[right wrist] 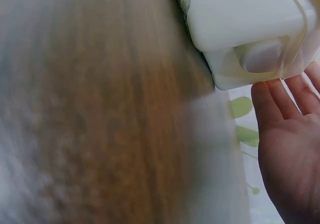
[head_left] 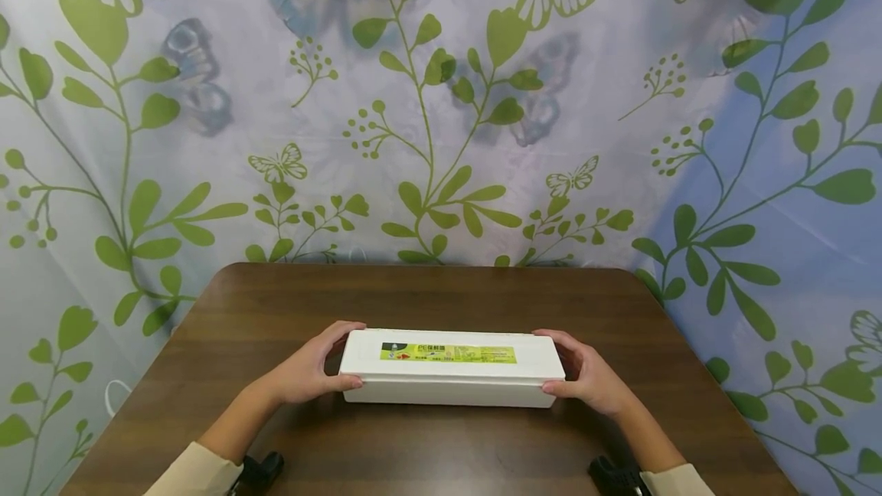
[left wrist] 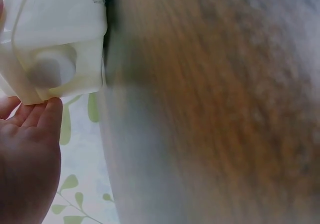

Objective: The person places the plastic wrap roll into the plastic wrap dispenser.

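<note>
A long white cling film box (head_left: 448, 392) lies across the table, with a green and yellow label (head_left: 448, 354) on its lid. My left hand (head_left: 313, 366) grips its left end, thumb at the front edge and fingers at the back. At the right end my right hand (head_left: 592, 373) holds it the same way. Both wrist views show a round roll end (left wrist: 55, 68) behind an opening in the box's end wall; the right one shows the other roll end (right wrist: 262, 57). The lid looks closed along the front.
Under the box is a dark brown wooden table (head_left: 441, 450) with rounded far corners. Behind it hangs a pale curtain (head_left: 468, 174) printed with green leaves and butterflies. A black wrist strap (head_left: 258, 473) shows at the left sleeve, another strap (head_left: 616, 475) at the right.
</note>
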Action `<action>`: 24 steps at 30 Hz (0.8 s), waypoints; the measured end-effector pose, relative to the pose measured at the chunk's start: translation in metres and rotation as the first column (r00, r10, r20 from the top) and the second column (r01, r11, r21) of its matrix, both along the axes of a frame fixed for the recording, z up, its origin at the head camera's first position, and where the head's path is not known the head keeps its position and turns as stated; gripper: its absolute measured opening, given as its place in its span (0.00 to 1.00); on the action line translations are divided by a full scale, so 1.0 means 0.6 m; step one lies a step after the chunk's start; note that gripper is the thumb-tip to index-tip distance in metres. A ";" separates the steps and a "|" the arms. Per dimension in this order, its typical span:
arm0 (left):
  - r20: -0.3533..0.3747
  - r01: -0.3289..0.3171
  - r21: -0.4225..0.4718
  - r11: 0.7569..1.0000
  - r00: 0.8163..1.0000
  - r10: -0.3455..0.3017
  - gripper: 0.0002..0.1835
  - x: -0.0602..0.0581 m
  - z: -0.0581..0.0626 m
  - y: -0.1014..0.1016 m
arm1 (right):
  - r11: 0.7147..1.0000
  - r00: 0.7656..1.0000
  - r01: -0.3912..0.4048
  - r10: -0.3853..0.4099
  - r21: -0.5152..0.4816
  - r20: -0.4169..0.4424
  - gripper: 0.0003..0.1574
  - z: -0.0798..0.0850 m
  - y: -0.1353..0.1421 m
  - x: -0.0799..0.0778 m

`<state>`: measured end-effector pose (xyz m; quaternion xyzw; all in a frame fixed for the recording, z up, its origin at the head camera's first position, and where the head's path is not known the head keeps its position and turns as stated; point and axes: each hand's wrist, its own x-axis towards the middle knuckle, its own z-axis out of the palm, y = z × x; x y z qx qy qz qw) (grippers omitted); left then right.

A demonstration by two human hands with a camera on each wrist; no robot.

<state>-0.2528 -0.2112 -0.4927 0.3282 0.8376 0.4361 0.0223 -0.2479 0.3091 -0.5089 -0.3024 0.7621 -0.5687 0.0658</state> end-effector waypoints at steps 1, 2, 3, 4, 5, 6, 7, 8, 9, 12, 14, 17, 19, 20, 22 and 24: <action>0.001 0.001 0.001 1.000 1.000 -0.001 0.44 -0.001 0.001 0.001 | 1.000 1.000 0.000 0.000 0.000 0.002 0.48 0.001 0.001 -0.001; 0.005 0.004 0.001 1.000 1.000 -0.004 0.44 -0.002 0.002 0.003 | 1.000 1.000 -0.004 0.004 0.002 0.002 0.48 0.002 0.003 -0.003; 0.011 0.007 0.002 1.000 1.000 -0.008 0.44 -0.003 0.002 0.004 | 1.000 1.000 -0.004 0.004 0.002 0.008 0.48 0.002 0.004 -0.003; 0.024 0.008 0.007 1.000 1.000 -0.008 0.44 -0.004 0.002 0.005 | 1.000 1.000 -0.008 0.008 0.004 0.009 0.48 0.002 0.005 -0.003; 0.036 0.009 0.013 1.000 0.999 -0.010 0.44 -0.004 0.001 0.006 | 1.000 1.000 -0.010 0.010 0.004 0.011 0.48 0.002 0.006 -0.003; 0.050 0.010 0.019 1.000 0.999 -0.011 0.44 -0.005 0.001 0.007 | 1.000 1.000 -0.012 0.012 -0.001 0.019 0.48 0.002 0.007 -0.002; 0.063 0.012 0.025 1.000 0.998 -0.014 0.44 -0.005 0.000 0.007 | 1.000 1.000 -0.012 0.012 -0.006 0.027 0.49 0.001 0.007 -0.002; 0.078 0.017 0.037 0.999 0.997 -0.020 0.43 -0.004 -0.001 0.007 | 1.000 0.999 -0.012 0.012 -0.010 0.037 0.49 0.000 0.006 -0.001; 0.092 0.021 0.050 0.999 0.995 -0.026 0.43 -0.004 -0.002 0.007 | 1.000 0.999 -0.014 0.015 -0.016 0.045 0.49 -0.001 0.006 0.000; 0.125 0.026 0.070 0.997 0.992 -0.035 0.43 -0.003 -0.001 0.003 | 0.999 0.998 -0.013 0.014 -0.030 0.060 0.49 -0.003 0.004 -0.002; 0.145 0.028 0.085 0.996 0.989 -0.040 0.43 -0.003 -0.002 0.000 | 0.999 0.998 -0.008 0.010 -0.032 0.065 0.49 -0.004 0.003 -0.003; 0.165 0.028 0.096 0.995 0.985 -0.044 0.42 -0.005 0.000 -0.006 | 0.999 0.998 -0.016 0.017 -0.029 0.056 0.50 -0.001 0.005 -0.005; 0.168 0.042 0.108 0.993 0.984 -0.059 0.41 -0.006 0.002 -0.010 | 0.999 0.998 -0.032 0.034 -0.036 0.054 0.51 0.002 0.007 -0.008; 0.167 0.049 0.109 0.993 0.984 -0.067 0.41 -0.007 0.003 -0.012 | 0.998 0.998 -0.042 0.044 -0.039 0.047 0.50 0.004 0.008 -0.010; 0.159 0.065 0.112 0.992 0.984 -0.083 0.41 -0.009 0.008 -0.016 | 0.996 0.998 -0.068 0.069 -0.054 0.009 0.49 0.009 0.011 -0.016; 0.161 0.077 0.126 0.989 0.982 -0.097 0.40 -0.012 0.015 -0.021 | 0.994 0.997 -0.080 0.079 -0.078 -0.016 0.46 0.017 0.013 -0.021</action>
